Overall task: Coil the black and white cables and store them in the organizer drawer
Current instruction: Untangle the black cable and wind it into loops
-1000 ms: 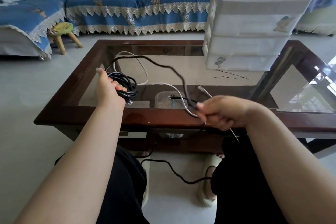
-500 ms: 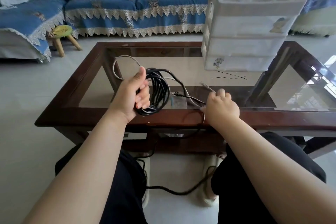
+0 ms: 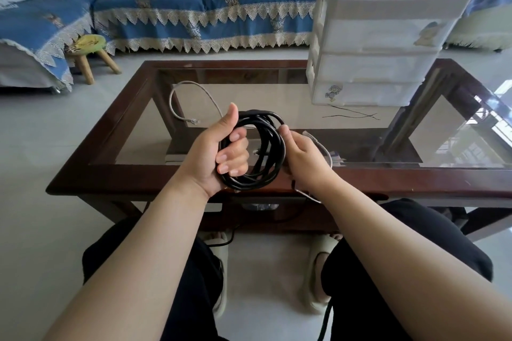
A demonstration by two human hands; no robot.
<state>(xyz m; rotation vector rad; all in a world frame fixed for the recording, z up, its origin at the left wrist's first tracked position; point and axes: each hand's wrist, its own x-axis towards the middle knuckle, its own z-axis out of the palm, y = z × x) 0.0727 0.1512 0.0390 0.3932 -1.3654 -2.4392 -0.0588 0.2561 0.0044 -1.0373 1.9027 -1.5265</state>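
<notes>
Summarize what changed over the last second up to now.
The left hand rose and turned its black cable coil upright; the coil gained loops. The right hand moved left from the table edge to the coil's right side, laying on slack. Unchanged: white cable on the glass table, organizer drawers shut.

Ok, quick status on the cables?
Left hand grips black cable coil; right hand feeds it. White cable loose on table. Organizer drawers shut.
</notes>
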